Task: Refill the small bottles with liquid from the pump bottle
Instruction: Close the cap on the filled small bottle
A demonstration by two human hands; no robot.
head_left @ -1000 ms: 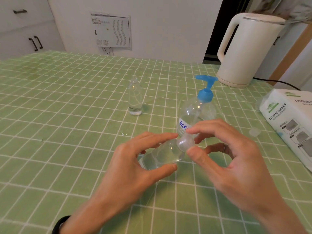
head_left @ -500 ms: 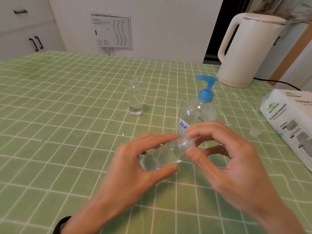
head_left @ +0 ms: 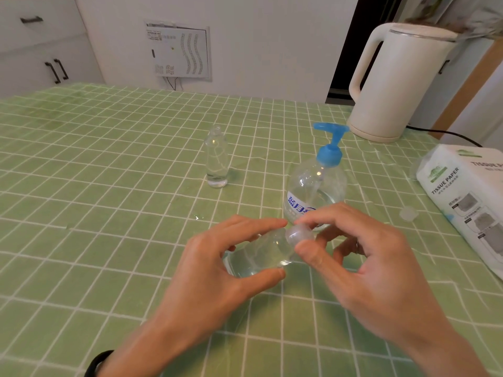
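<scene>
Holding a small clear bottle (head_left: 255, 254) tilted on its side just above the green checked tablecloth (head_left: 95, 202), my left hand (head_left: 217, 273) wraps its body, thumb underneath and fingers over the top. My right hand (head_left: 362, 268) pinches the translucent cap (head_left: 299, 235) at the bottle's neck between thumb and forefinger, the other fingers curled loosely behind. There is clear liquid inside the bottle.

Just beyond my fingertips stands the pump bottle (head_left: 317, 191), blue pump head on top, its lower part partly hidden behind my right hand and the cap. Farther left, well apart from everything, a second small bottle (head_left: 217, 159) stands upright with its neck open and a little liquid at the bottom. A loose cap (head_left: 408, 213) lies on the cloth to the right, near the pack of tissue paper (head_left: 468, 202) at the right edge. At the far right a white kettle (head_left: 394, 83) sits with its cord trailing off behind the tissues. A small wet spot (head_left: 198, 217) glints on the cloth between the upright bottle and my left hand. A black band (head_left: 96, 363) shows at my left wrist.
</scene>
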